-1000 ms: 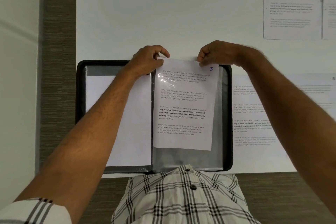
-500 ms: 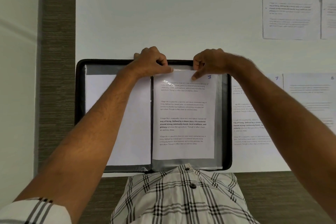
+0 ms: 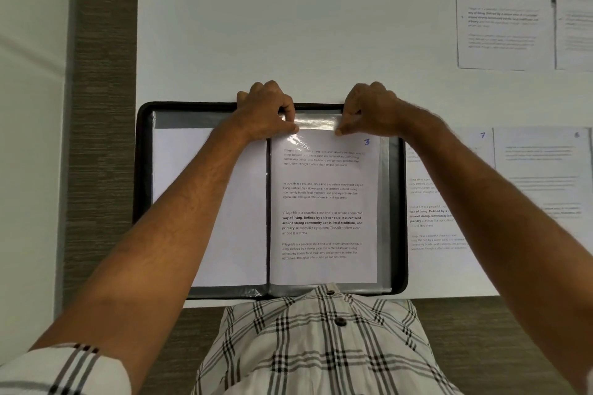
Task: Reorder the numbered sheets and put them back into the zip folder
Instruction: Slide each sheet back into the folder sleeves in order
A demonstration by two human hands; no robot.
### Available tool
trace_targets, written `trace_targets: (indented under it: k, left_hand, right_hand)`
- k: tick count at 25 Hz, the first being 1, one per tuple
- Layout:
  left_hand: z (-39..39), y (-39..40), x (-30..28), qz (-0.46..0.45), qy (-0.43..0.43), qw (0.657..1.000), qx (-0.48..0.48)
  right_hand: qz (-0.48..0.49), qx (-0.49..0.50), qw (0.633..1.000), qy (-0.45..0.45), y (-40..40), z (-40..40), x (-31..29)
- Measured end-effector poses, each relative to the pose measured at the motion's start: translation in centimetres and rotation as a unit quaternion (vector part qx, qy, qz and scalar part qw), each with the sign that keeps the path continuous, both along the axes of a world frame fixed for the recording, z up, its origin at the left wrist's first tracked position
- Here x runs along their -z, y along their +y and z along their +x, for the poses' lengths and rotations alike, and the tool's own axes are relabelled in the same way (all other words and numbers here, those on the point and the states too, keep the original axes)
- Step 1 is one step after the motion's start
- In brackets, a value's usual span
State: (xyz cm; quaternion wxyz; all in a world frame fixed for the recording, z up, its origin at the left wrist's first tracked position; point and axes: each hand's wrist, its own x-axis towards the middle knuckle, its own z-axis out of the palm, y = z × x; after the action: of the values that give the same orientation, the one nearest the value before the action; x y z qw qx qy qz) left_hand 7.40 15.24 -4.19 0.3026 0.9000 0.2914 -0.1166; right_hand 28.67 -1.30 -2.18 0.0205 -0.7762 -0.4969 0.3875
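A black zip folder (image 3: 142, 170) lies open on the white table in front of me. The sheet numbered 3 (image 3: 322, 208) sits inside the clear plastic sleeve (image 3: 316, 121) of the folder's right page, its lower edge near the sleeve's bottom. My left hand (image 3: 268, 111) pinches the sleeve's top edge near the spine. My right hand (image 3: 369, 109) pinches the same edge a little further right, fingertips on the sheet's top. The left page holds a blank-looking white sheet (image 3: 179, 170).
To the right of the folder lie the sheet numbered 7 (image 3: 449, 202) and another sheet (image 3: 542, 170) beside it. Two more printed sheets (image 3: 503, 9) lie at the far right of the table. A brown strip runs along the table's left and near edges.
The sheet numbered 3 has slid down into the right sleeve; it stuck out above the folder a second ago. Both hands came down to the sleeve's top edge.
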Motion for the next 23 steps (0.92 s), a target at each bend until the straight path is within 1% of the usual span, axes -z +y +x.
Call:
trace_targets:
  k: [2,4,5,7,9,10,12,14,15,16,18,19,21,23]
  left_hand:
    - [-0.8,-1.0,0.5,0.052,-0.026,0.998,-0.022]
    - [-2.1,-2.7,1.0,0.106,-0.062,0.991,-0.054]
    - [-3.0,-3.8,1.3,0.121,-0.087,0.986,-0.076]
    - [-4.8,-6.2,1.5,0.122,-0.125,0.978,-0.118]
    - [-6.7,-8.8,1.8,0.109,-0.13,0.976,-0.14]
    - [-7.8,-10.0,1.8,0.105,-0.126,0.976,-0.143]
    - [-9.7,-12.1,1.9,0.096,-0.123,0.978,-0.14]
    - [-11.2,-13.6,1.9,0.078,-0.12,0.98,-0.137]
    - [-11.7,-14.1,1.8,0.06,-0.117,0.981,-0.145]
    - [-12.0,-14.4,1.4,0.037,-0.112,0.981,-0.155]
    - [-12.2,-14.4,0.5,-0.021,-0.122,0.976,-0.181]
    - [-12.4,-14.1,0.0,-0.064,-0.132,0.968,-0.204]
    - [-13.1,-13.2,-1.5,-0.185,-0.137,0.938,-0.258]
    - [-14.0,-12.1,-3.0,-0.315,-0.134,0.894,-0.289]
  right_hand:
    - [0.113,0.057,0.992,-0.004,-1.3,-0.8,0.1]
    - [0.183,0.162,0.97,0.008,-3.0,-1.7,0.6]
    - [0.209,0.222,0.952,0.024,-3.9,-2.4,0.7]
    - [0.242,0.331,0.909,0.07,-5.7,-3.7,1.1]
    - [0.236,0.391,0.881,0.12,-7.7,-5.3,0.9]
    - [0.212,0.405,0.878,0.142,-8.8,-6.3,0.5]
    - [0.151,0.4,0.882,0.198,-10.6,-7.7,-0.1]
    - [0.111,0.368,0.887,0.256,-12.1,-8.8,-0.5]
    - [0.093,0.366,0.882,0.281,-12.6,-9.4,-0.9]
    - [0.075,0.379,0.869,0.307,-12.8,-9.9,-1.3]
    - [0.053,0.409,0.834,0.366,-12.9,-11.0,-2.1]
    - [0.054,0.409,0.82,0.396,-12.7,-11.5,-2.7]
    - [0.062,0.401,0.795,0.452,-11.8,-13.0,-3.8]
    - [0.077,0.39,0.756,0.52,-10.2,-14.8,-4.7]
